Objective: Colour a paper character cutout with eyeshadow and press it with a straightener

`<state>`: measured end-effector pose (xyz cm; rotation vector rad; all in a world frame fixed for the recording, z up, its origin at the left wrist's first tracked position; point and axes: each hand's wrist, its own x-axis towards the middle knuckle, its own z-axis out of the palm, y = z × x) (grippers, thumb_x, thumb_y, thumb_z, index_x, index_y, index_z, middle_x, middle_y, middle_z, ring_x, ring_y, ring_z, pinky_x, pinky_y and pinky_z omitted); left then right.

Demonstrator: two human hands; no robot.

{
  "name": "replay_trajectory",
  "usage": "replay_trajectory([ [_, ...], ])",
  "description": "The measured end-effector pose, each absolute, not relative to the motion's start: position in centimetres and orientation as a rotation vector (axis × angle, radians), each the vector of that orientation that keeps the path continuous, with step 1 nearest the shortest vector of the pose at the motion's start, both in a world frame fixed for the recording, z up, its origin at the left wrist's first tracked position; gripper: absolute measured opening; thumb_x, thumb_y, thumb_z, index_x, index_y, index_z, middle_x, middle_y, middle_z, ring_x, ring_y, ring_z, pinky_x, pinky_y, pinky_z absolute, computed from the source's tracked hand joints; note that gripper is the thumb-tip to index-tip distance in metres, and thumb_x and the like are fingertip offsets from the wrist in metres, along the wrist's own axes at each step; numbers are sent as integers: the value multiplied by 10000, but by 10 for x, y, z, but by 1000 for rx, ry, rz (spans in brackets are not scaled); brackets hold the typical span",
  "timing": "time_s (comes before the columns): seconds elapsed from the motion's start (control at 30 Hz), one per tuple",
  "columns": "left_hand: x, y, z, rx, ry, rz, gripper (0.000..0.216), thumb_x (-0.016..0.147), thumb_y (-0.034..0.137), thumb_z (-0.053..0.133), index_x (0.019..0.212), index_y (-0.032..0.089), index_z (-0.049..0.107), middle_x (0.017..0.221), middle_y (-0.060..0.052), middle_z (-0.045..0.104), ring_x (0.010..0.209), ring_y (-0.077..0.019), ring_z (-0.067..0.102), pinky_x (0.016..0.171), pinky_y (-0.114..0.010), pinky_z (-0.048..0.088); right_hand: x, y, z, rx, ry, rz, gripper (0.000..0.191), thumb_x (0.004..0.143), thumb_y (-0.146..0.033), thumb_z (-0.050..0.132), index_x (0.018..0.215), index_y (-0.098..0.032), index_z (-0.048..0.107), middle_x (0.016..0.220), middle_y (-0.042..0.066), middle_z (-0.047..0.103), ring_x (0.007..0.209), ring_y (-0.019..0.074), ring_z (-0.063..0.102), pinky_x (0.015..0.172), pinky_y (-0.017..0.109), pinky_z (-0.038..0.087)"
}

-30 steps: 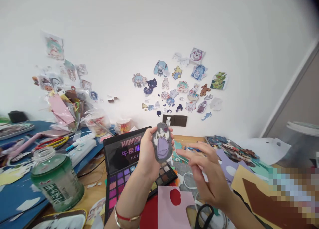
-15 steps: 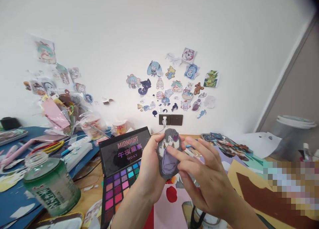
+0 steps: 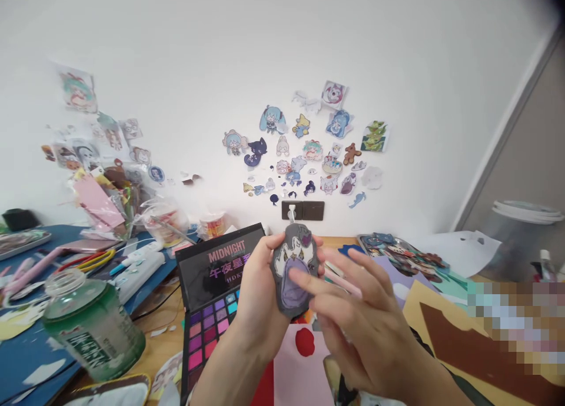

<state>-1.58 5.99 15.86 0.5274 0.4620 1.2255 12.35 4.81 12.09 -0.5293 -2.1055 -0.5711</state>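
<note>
Grey cutout [image 3: 295, 269] between both hands [image 3: 261, 303]

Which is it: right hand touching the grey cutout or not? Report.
Cannot tell: head view shows right hand blurred, forefinger crossing grey cutout; depth unclear.

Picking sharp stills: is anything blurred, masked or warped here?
Head view: even soft light, no glare; the right hand is motion-smeared, the patch in the left hand fairly sharp; a pixelated block masks the right side; the lens bends the edges and the top-right corner is dark.
</note>
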Motion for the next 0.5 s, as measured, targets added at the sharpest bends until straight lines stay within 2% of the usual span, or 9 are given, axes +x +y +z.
replay_trajectory([
  [0.23,-21,64,161,577,428,1249,343,826,280,400,802,90,684,658,-71,650,626,-175,626,625,-265,513,122,49,123,-579,-2152,-512,230,796,-46,486,982,-158,564,1244,-7,595,1258,247,367,1078,435,246],
  [0.33,-26,65,163,639,445,1307,343,832,272,391,791,91,680,648,-69,636,595,-163,608,590,-254,509,129,52,126,-621,-2040,-533,268,771,-19,539,992,-170,542,1177,14,637,1243,267,382,1032,452,323],
  [0.4,-32,64,166,686,474,1352,354,833,276,384,789,78,674,662,-79,626,575,-152,589,564,-243,501,139,56,131,-746,-1882,-571,245,766,-18,564,938,-191,544,1069,20,675,1179,252,453,977,407,382],
  [0.5,-40,61,170,751,504,1411,363,827,283,378,808,64,666,753,-110,630,648,-177,597,602,-271,512,166,63,140,-1096,-1613,-542,117,783,-133,617,846,-213,560,873,12,670,912,200,609,803,312,469],
])
